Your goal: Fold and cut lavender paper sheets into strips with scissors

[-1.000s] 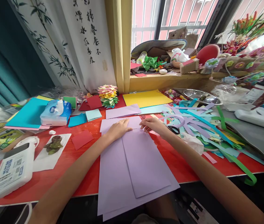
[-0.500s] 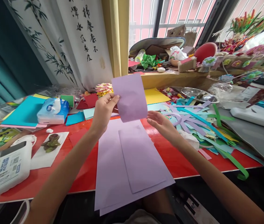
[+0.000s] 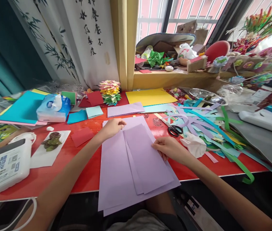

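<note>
Large purple paper sheets (image 3: 112, 173) lie stacked before me, their near end hanging past the table edge. On them rest narrower purple sheets (image 3: 148, 160), slightly offset from one another. My right hand (image 3: 171, 148) pinches the right edge of the upper narrow sheet. Above the stack's far left part is my left hand (image 3: 113, 128), fingers loosely bent and slightly apart, with nothing seen in them. Beyond it lies a folded purple paper (image 3: 126, 109). Black-handled scissors (image 3: 174, 130) sit to the right, near a crumpled tissue (image 3: 195, 144).
Paper strips (image 3: 198, 120) are heaped at the right. Left are a tissue pack (image 3: 54, 107), a white box (image 3: 8, 166) and a red paper (image 3: 81, 136). Yellow paper (image 3: 151, 96), a folded-paper stack (image 3: 110, 93) and a metal bowl (image 3: 207, 95) stand at the back.
The purple sheet that my left hand held up is down on the narrow sheets. My left hand has let go; my right hand has moved down and grips its edge.
</note>
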Demonstrator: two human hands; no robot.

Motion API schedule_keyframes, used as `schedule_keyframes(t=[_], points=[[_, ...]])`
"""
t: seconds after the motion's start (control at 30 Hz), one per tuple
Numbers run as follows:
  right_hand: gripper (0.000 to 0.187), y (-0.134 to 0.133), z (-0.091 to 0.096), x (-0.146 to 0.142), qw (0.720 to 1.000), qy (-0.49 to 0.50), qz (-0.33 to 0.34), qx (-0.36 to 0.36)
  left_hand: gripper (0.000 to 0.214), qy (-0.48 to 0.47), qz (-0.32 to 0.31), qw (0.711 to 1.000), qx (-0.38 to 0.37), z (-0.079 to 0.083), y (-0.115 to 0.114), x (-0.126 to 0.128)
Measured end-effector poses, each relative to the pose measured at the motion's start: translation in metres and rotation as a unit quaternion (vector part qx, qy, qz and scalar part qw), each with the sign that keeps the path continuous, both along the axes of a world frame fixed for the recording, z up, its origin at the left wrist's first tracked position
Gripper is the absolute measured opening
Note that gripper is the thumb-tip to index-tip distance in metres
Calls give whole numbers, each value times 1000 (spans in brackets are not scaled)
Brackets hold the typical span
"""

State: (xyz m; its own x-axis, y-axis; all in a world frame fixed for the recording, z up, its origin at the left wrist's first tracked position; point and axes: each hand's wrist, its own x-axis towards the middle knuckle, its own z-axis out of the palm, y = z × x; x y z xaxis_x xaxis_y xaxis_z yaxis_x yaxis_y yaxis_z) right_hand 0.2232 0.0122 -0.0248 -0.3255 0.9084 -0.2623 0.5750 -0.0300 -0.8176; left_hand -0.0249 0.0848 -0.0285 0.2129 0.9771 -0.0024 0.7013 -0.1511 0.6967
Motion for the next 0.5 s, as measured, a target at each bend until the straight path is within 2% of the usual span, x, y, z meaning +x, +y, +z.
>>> schedule_keyframes(t=[0.07,0.13,0.27,0.37,0.5], points=[[24,-3,-6,-2,1000,-11,4,-4,20,73,-40,996,22,-6,0,-1],[25,-5,-11,-4,1000,-26,8,0,20,104,-60,992,29,-10,-3,0],[27,-9,-17,-3,998,-57,9,17,23,111,-60,992,14,-16,-5,2],[27,-11,-16,-3,995,-88,13,38,16,106,-68,992,10,-16,-5,3],[22,-8,-12,-1,981,-142,-13,134,12,84,-77,993,-4,-9,-7,4]])
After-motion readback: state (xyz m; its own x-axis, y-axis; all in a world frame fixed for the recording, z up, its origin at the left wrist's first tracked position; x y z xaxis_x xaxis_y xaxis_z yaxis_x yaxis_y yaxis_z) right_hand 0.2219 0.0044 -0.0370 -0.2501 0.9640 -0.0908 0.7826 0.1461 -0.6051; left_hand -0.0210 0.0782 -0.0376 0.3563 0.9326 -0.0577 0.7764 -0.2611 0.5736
